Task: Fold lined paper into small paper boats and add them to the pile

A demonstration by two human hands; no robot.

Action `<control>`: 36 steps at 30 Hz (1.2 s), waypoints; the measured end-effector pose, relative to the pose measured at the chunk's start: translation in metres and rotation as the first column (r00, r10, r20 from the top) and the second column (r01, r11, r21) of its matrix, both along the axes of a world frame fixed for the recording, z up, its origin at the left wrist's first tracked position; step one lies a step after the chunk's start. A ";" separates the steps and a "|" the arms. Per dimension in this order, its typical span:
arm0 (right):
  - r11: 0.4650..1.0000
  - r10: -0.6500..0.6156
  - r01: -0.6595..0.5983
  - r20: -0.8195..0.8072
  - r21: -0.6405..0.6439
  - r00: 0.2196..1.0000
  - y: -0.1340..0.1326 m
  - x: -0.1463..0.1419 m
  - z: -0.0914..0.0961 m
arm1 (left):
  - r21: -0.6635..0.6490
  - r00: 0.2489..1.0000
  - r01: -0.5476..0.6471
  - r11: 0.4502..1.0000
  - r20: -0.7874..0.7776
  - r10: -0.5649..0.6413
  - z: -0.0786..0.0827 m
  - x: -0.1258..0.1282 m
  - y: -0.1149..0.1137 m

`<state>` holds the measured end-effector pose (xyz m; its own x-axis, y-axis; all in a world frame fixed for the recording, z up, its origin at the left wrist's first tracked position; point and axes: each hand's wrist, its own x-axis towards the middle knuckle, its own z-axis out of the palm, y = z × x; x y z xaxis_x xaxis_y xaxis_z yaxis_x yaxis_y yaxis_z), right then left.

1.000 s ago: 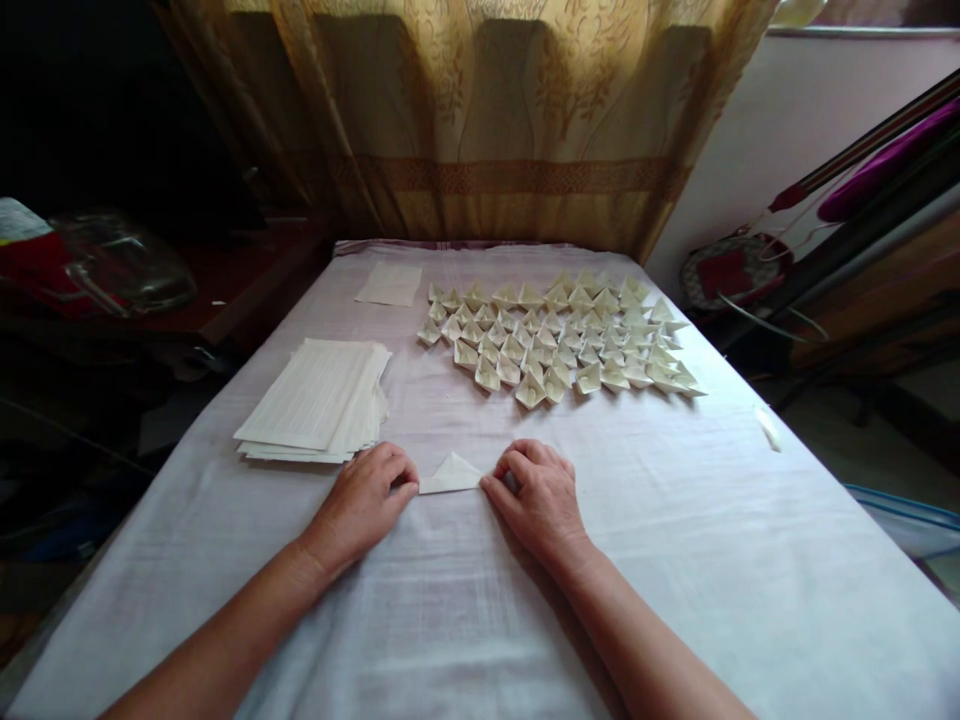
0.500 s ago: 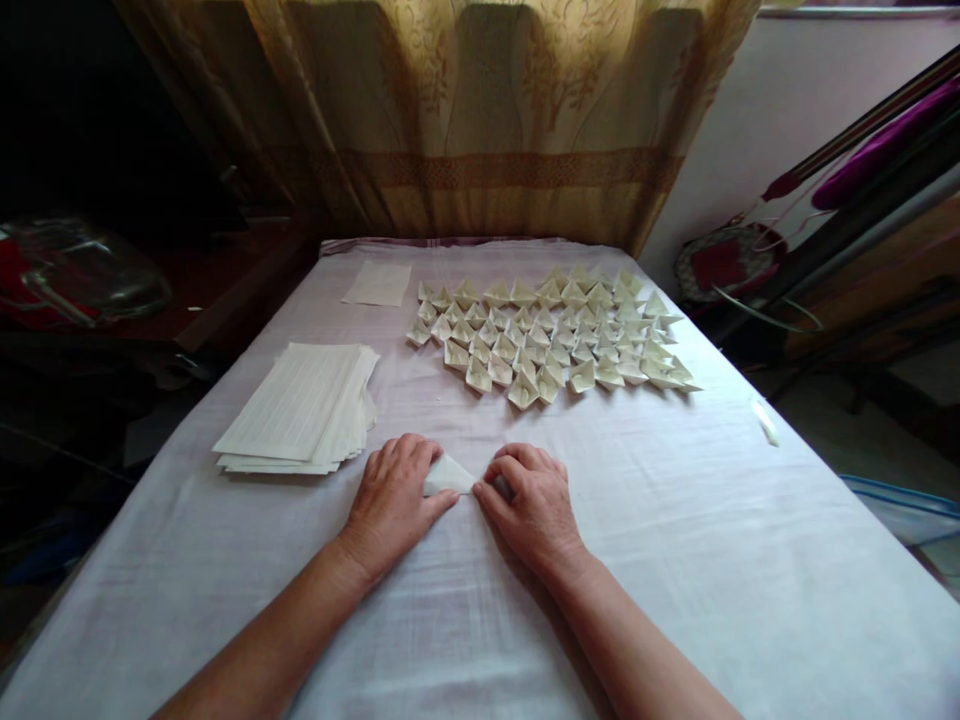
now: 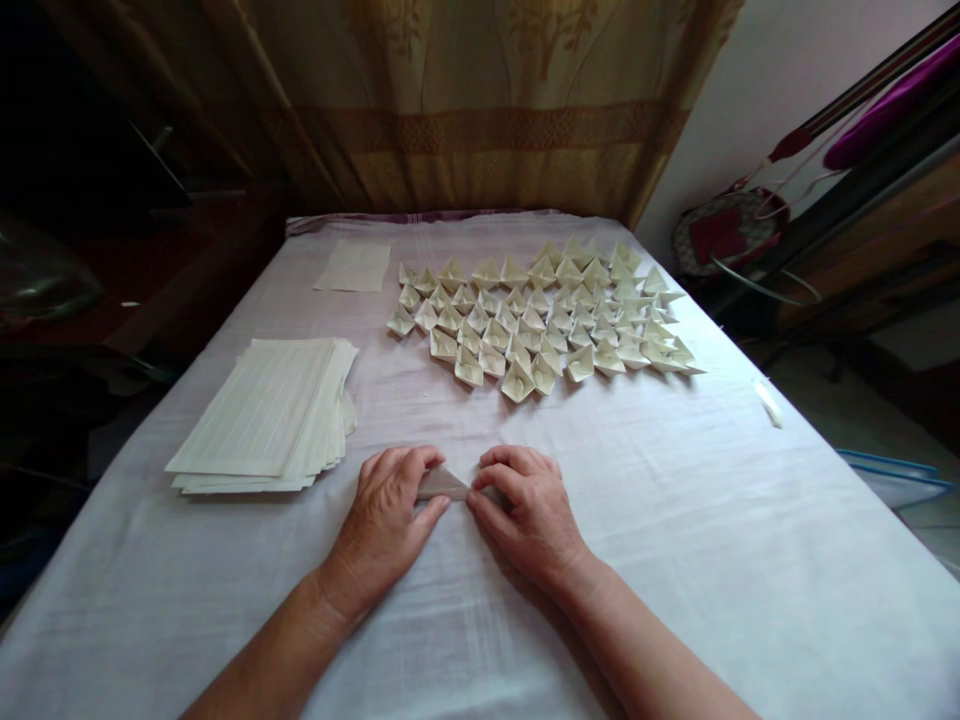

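Observation:
A small folded piece of paper (image 3: pixel 444 484), triangular where it shows, is between my hands near the middle of the cloth. My left hand (image 3: pixel 391 510) grips its left side, the thumb along the lower edge and the fingers over the top. At the right corner, my right hand (image 3: pixel 529 510) pinches the paper with thumb and fingertips. Part of the paper is hidden under the left fingers. Beyond the hands stand rows of several folded paper boats (image 3: pixel 517 320).
A stack of lined paper sheets (image 3: pixel 255 410) lies to the left, with a single sheet (image 3: pixel 354 267) behind it. A small white object (image 3: pixel 768 404) rests near the right edge of the cloth-covered table (image 3: pixel 675 500). A patterned curtain (image 3: pixel 465 130) hangs behind.
The view has tilted down and shifted a little. The folded paper shows a darker face than before. Both hands stay on it, with the left fingers slightly repositioned.

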<state>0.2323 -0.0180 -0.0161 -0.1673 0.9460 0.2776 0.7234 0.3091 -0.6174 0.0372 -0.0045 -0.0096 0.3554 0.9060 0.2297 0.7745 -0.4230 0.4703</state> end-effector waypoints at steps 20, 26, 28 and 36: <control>0.972 -0.025 -0.088 -0.470 -0.217 0.882 -0.001 0.005 0.011 | -0.069 0.942 0.168 0.983 0.304 -0.140 0.013 -0.003 0.000; 0.937 0.026 -0.185 -0.468 -0.297 0.883 0.000 0.010 0.017 | -0.029 0.888 0.290 0.957 0.382 -0.257 0.016 -0.005 0.001; 0.927 0.050 -0.219 -0.477 -0.305 0.878 0.000 0.011 0.020 | -0.028 0.884 0.302 0.953 0.383 -0.269 0.015 -0.006 0.000; 0.912 0.123 -0.283 -0.461 -0.296 0.879 0.001 0.013 0.024 | -0.088 0.920 0.262 0.961 0.324 -0.221 0.013 -0.008 -0.005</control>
